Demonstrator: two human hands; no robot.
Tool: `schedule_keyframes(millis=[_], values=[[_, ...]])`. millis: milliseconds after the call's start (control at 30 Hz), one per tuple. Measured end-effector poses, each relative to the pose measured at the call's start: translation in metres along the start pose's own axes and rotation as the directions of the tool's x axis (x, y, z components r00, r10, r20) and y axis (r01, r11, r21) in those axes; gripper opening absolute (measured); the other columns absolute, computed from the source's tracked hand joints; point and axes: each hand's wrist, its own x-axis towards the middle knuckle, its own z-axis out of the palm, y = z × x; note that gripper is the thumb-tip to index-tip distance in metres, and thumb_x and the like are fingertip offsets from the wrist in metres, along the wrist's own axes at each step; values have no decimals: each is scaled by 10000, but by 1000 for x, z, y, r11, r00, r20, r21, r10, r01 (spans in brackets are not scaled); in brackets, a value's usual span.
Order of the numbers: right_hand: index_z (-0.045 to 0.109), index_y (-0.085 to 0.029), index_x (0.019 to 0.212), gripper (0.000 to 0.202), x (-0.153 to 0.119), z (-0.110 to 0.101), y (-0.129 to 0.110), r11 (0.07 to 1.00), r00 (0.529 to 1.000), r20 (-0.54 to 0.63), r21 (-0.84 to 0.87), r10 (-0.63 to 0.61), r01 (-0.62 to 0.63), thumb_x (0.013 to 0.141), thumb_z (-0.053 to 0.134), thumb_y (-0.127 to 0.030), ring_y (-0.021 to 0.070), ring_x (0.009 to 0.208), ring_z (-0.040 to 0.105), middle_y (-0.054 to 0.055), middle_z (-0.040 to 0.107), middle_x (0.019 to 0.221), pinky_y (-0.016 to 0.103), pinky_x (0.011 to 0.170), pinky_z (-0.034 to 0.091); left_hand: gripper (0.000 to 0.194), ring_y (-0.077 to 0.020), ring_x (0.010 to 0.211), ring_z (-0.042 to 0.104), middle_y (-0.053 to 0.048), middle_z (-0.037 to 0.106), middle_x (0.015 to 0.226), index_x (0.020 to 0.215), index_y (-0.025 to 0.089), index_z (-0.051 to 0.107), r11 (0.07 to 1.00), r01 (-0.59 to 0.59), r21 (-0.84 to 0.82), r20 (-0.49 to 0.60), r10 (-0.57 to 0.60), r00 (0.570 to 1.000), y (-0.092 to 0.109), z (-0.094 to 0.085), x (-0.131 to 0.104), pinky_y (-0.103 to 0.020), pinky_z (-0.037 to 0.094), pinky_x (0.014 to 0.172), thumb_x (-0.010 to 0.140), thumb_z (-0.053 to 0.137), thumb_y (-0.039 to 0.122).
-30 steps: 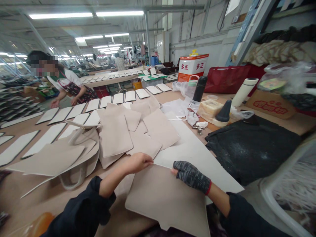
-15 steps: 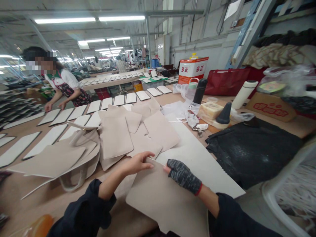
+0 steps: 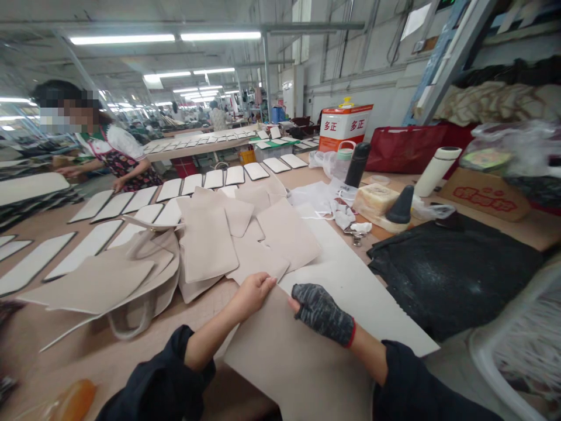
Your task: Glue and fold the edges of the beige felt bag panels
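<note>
A large beige leather-like panel [image 3: 293,356] slants down from the table edge in front of me. My left hand [image 3: 255,293], bare, is closed with its fingertips pinching the panel's upper edge. Just to the right, my right hand [image 3: 322,313] wears a grey fingerless knit glove with a red cuff. It grips the same edge, thumb showing and the other fingers mostly hidden. Under and beyond the panel lies a white sheet [image 3: 350,286]. Farther back, several beige cut pieces [image 3: 208,240] overlap in a loose pile, and a beige piece with a strap handle [image 3: 105,280] rests to the left.
Rows of white dark-edged panels [image 3: 100,248] cover the left side, where a co-worker [image 3: 118,155] in a flowered apron holds one. At right are a black sheet [image 3: 456,269], a dark bottle [image 3: 357,164], a white flask [image 3: 436,169], a yellowish block [image 3: 374,199] and a white bin [image 3: 491,362].
My left fingers have closed from a looser, spread hold to a pinch on the panel's edge. The co-worker has raised a white panel at the left.
</note>
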Motion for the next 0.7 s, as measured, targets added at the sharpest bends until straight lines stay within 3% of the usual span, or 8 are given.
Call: schedule_keyframes(millis=[100, 267, 433, 567, 700], values=[[598, -179, 753, 371, 3, -3, 9, 1000, 1000, -13, -23, -16, 16, 945, 292, -269, 196, 652, 616, 65, 635, 662, 301, 629, 491, 365, -166, 638, 513, -5, 528, 613, 631, 187, 470, 1000, -6, 5, -21, 6, 1000, 0, 1, 2, -270, 378, 622, 847, 325, 443], [602, -159, 793, 291, 8, 2, -4, 995, 998, 4, -73, 65, -64, 894, 394, -337, 247, 620, 602, 119, 639, 683, 369, 571, 490, 351, -173, 655, 518, -21, 553, 639, 630, 196, 460, 997, -26, 74, -12, 27, 1000, 7, 5, 3, -268, 367, 625, 855, 316, 425], [603, -180, 739, 324, 15, -2, -4, 964, 985, 141, 231, 102, -133, 891, 360, -331, 234, 669, 600, 103, 638, 680, 377, 640, 505, 343, -176, 642, 507, -26, 568, 644, 637, 201, 478, 988, -36, 151, 9, 35, 999, 12, 9, 2, -269, 340, 613, 852, 328, 422], [628, -196, 762, 426, 8, -18, 16, 906, 967, 227, 375, 114, -195, 946, 275, -346, 155, 639, 619, 27, 660, 690, 270, 633, 527, 365, -156, 593, 457, 12, 485, 568, 567, 205, 425, 1000, -22, 15, -62, 23, 998, 4, 1, 6, -262, 329, 600, 821, 376, 462], [699, -131, 936, 377, -28, -26, 37, 868, 903, 324, 314, 283, -385, 787, 554, -446, 294, 825, 661, 150, 705, 906, 410, 760, 549, 395, -134, 535, 401, 40, 396, 517, 541, 203, 399, 991, 53, -119, -87, -64, 994, -15, -11, 17, -252, 311, 542, 784, 395, 515]])
